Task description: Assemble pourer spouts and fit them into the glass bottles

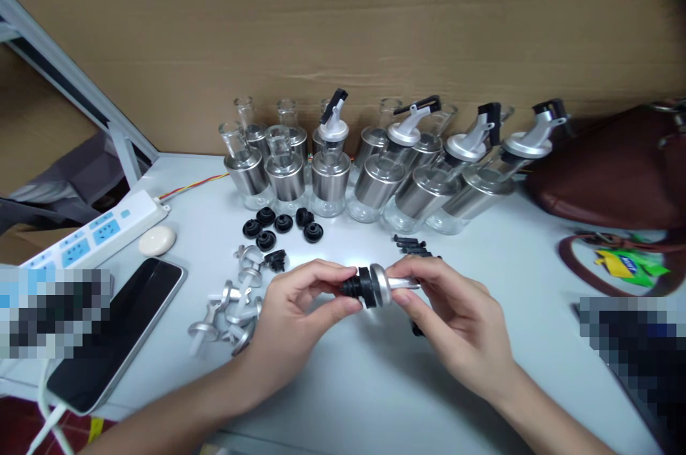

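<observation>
Between my two hands, above the table, is a bottle pourer (381, 285) with a silver collar and spout and a black ribbed stopper. My left hand (300, 316) pinches the black stopper end. Thumb and fingers of my right hand (455, 326) grip the silver spout. Left of my left hand lies a pile of silver pourer spouts (230, 308). Several black rubber stoppers (283, 223) lie beyond it. Some small black levers (410, 244) rest beyond my right hand, and a black piece below that hand is mostly hidden.
Glass bottles with metal sleeves (331, 176) line the back, several topped with pourers. A power strip (91, 230), a white round object (157, 240) and a phone (115, 333) are at left. A brown bag (605, 162) and a green-yellow packet (632, 267) are at right.
</observation>
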Motion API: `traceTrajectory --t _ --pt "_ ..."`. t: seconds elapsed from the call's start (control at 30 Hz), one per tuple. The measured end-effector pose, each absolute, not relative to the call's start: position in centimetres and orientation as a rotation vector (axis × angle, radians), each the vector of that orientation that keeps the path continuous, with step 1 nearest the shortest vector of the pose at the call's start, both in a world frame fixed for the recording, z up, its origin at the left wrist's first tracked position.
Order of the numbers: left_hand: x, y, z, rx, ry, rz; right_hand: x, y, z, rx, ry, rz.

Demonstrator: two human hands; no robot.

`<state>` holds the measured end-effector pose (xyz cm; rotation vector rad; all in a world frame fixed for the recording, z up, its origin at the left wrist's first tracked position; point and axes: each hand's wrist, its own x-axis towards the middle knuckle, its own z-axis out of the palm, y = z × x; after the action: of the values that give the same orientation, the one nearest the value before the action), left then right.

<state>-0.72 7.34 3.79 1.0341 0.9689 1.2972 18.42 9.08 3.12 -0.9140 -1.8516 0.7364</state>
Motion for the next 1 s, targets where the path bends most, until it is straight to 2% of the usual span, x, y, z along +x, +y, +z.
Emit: traceTrajectory --t 0.33,1.0 --pt "-0.8 7.2 3.1 1.211 1.015 1.340 18.2 8.9 3.0 -0.891 -1.883 0.686" --pt "-1.0 6.7 2.4 1.439 1.072 1.299 17.1 8.5 2.9 -0.958 -1.798 0.875"
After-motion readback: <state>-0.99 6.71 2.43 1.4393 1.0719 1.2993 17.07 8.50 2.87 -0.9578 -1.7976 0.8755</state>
